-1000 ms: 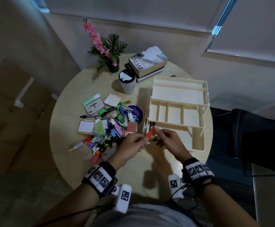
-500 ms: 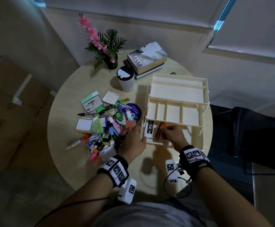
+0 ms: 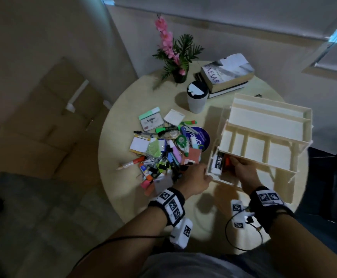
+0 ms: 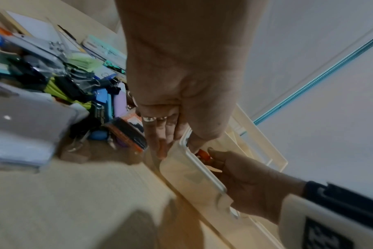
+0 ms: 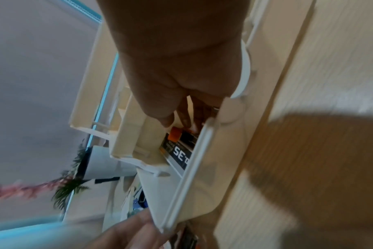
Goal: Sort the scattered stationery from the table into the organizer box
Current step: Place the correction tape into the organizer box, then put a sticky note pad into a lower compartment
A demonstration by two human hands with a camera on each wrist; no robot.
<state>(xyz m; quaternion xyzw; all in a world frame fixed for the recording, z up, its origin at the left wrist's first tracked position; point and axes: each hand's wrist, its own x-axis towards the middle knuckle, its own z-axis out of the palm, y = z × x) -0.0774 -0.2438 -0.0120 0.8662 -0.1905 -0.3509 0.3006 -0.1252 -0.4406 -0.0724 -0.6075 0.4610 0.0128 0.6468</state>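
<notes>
Pale and round, the bench (image 3: 135, 201) is set against a wall under drawn blinds, with a scattered pile of stationery (image 3: 163, 155) lying left of the cream organizer box (image 3: 263, 125) at the right.

The step in hand appears to be the placing of an orange marker (image 3: 227, 161) in the lowest near-left compartment of the box, under the overhanging divided tier. It is best done by laying the marker flat and parallel to the white tube marked "SE" (image 3: 218, 163) already lodged there, so that neither rides over the other, and by drawing the fingers straight back out so the tier above is not knocked. The box could well be steadied at its corner while this is done.

The right hand (image 3: 243, 171) is reached into that compartment with the fingers curled; the right wrist view shows the fingertips (image 5: 186, 123) just at the orange end, but whether the marker is gripped or already let go cannot be told. The left hand (image 3: 193, 181) is seen at the box's near-left corner with fingers nearly straight against the outer wall (image 4: 181, 168), nothing being held.

The marker is short, bright orange and largely hidden by the hand. The box is of stepped tiers, a long tray at the far side, slotted cells in the middle; both appear unfilled
</notes>
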